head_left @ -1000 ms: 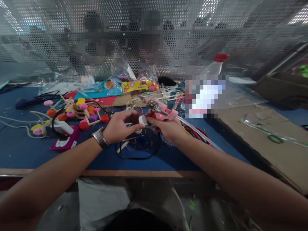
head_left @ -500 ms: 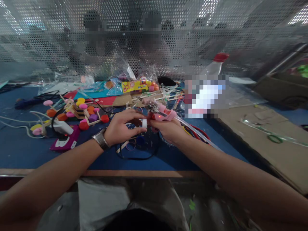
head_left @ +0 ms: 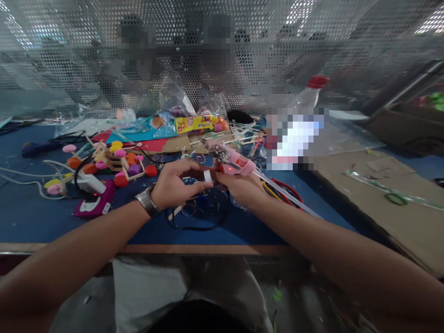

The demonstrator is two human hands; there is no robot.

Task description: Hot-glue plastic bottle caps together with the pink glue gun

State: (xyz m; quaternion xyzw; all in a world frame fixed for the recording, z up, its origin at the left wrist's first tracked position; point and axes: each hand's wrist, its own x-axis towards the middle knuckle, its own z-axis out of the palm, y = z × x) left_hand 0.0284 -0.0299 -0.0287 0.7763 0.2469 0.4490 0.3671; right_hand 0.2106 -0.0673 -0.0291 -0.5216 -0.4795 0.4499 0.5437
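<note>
My left hand (head_left: 175, 185), with a metal watch (head_left: 147, 202) on the wrist, pinches a small white bottle cap (head_left: 207, 176) between thumb and fingers. My right hand (head_left: 243, 187) is closed round a pink hot glue gun (head_left: 233, 162) whose red light glows and whose clear glue stick (head_left: 284, 194) juts out behind. The gun's nozzle points up and to the left, above the cap. The two hands touch just above the blue table (head_left: 31, 217).
A stick model with coloured bottle-cap wheels (head_left: 114, 162) lies at the left beside a white plug on a magenta strip (head_left: 90, 194). Plastic bags and card (head_left: 187, 121) sit behind, a red-capped bottle (head_left: 305, 99) and brown cardboard (head_left: 391, 203) at the right. A perforated screen with people behind.
My left hand has turned the white cap from face-on to edge-on and brought it closer to my right hand. The glue gun has shifted only slightly.
</note>
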